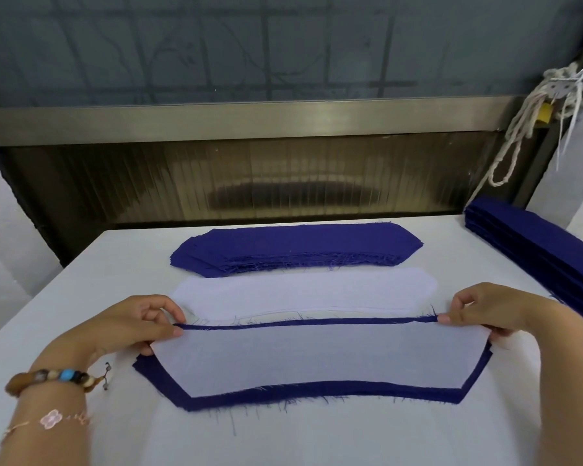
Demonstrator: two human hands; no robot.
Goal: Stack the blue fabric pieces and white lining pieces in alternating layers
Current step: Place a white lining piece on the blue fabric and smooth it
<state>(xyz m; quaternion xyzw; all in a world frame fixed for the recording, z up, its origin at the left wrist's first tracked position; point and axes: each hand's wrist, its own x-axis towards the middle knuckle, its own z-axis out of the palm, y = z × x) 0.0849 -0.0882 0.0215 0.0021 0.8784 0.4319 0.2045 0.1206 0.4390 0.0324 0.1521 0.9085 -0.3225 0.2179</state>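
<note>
Nearest me lies a layered stack (317,396) with blue fabric showing around its edges and a white lining piece (317,358) on top. My left hand (142,326) pinches the far left corner of that top layer, blue edge and white lining together. My right hand (485,312) pinches the far right corner the same way, and the far edge is lifted slightly. Behind it lies a pile of white lining pieces (303,290). Further back sits a pile of blue fabric pieces (293,247).
The work lies on a white table (81,297). A tall stack of long blue strips (535,240) runs along the right side. A metal panel (249,183) stands behind the table, and white cords (535,126) hang at the far right.
</note>
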